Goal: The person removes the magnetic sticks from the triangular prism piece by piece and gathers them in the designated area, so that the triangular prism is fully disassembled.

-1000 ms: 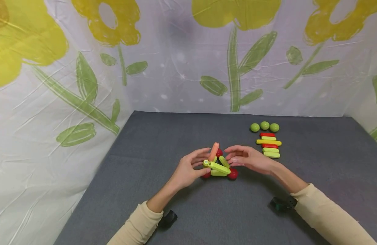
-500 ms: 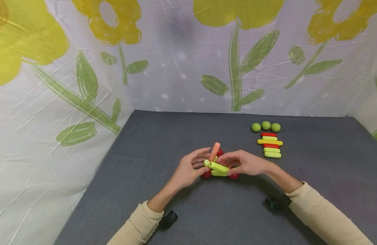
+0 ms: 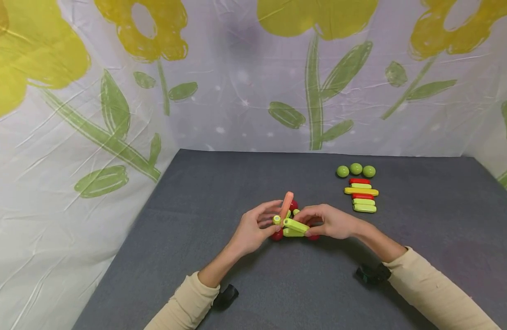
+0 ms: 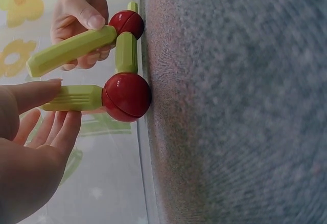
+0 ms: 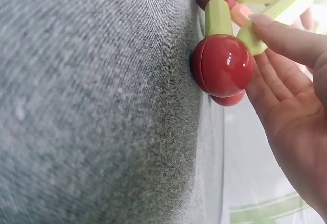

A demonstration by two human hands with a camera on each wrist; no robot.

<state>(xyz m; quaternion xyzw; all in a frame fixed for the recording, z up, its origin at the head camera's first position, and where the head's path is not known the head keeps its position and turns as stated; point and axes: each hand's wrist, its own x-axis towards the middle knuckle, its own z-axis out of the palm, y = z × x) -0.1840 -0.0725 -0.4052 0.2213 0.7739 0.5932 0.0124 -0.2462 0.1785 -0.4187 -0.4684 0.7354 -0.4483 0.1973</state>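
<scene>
Slanted rod (image 3: 296, 225): right grip (image 3: 333, 221) nearer.
Pinches its right end; axis points upper left. Left grip (image 3: 253, 229) pinches upright rod (image 4: 79, 97).

- the left hand (image 4: 33, 165) pinches the near rod (image 4: 79, 97), yellow-green, between thumb and fingers; its far end meets the near red ball (image 4: 126, 97)
- the right hand (image 4: 76, 9) holds the slanted rod (image 4: 71, 51), its thumb close to the far red ball (image 4: 126, 23)
- a short rod (image 4: 126, 52) runs between both balls
- grey cloth (image 4: 235, 101) fills one side; a flowered sheet (image 4: 102, 168) hangs behind the hands
</scene>
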